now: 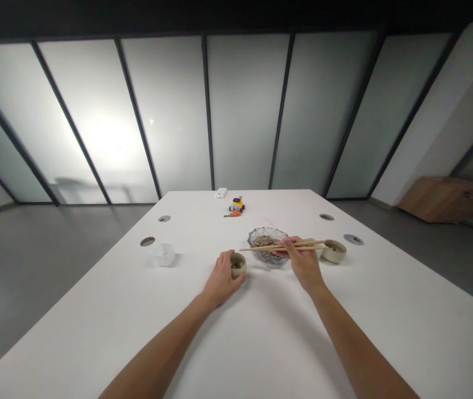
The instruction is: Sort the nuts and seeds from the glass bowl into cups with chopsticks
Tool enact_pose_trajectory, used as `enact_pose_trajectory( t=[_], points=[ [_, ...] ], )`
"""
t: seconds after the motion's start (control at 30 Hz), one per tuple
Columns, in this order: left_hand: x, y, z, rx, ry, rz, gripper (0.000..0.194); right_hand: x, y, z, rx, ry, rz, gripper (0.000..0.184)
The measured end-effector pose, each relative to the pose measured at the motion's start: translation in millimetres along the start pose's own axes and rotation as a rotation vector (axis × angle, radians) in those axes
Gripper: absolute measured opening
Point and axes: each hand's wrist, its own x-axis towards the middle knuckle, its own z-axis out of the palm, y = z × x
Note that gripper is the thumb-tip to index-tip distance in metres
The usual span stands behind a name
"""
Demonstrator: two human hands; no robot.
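My left hand is wrapped around a small pale green cup standing on the white table; a few seeds lie inside it. In my right hand is a pair of wooden chopsticks, held nearly level with the thin ends toward the left. Those tips are close together above and just beyond the cup, and I cannot make out anything between them. Under the chopsticks sits a clear glass bowl of striped seeds, partly hidden by my right hand. A second pale green cup stands to the right, behind the chopsticks' thick ends.
A white faceted cup stands at the left. Farther back are a yellow toy car, an orange carrot-shaped piece and a white box. Round holes pierce the white table near both sides.
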Motion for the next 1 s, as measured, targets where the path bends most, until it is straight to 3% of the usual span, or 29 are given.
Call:
enact_pose_trajectory(
  t=[0.17, 0.33, 0.6, 0.83, 1.0],
  points=[
    [0, -2, 0.7, -0.001, 0.000, -0.001, 0.065, 1, 6, -9, -0.251, 0.139, -0.142, 0.049],
    [0, -2, 0.7, 0.003, -0.002, -0.005, 0.065, -3, 17, -10, -0.407, 0.040, -0.275, 0.049],
    [0, -1, 1.6, 0.005, -0.012, -0.009, 0.065, -4, 23, -5, -0.416, -0.015, -0.293, 0.051],
    [1, -1, 0.9, -0.003, -0.017, -0.011, 0.065, -2, 21, -9, -0.386, 0.084, -0.224, 0.050],
    [1, 0, 2.0, 0.000, -0.012, -0.017, 0.065, 3, 12, -7, -0.024, 0.141, -0.018, 0.050]
  ],
)
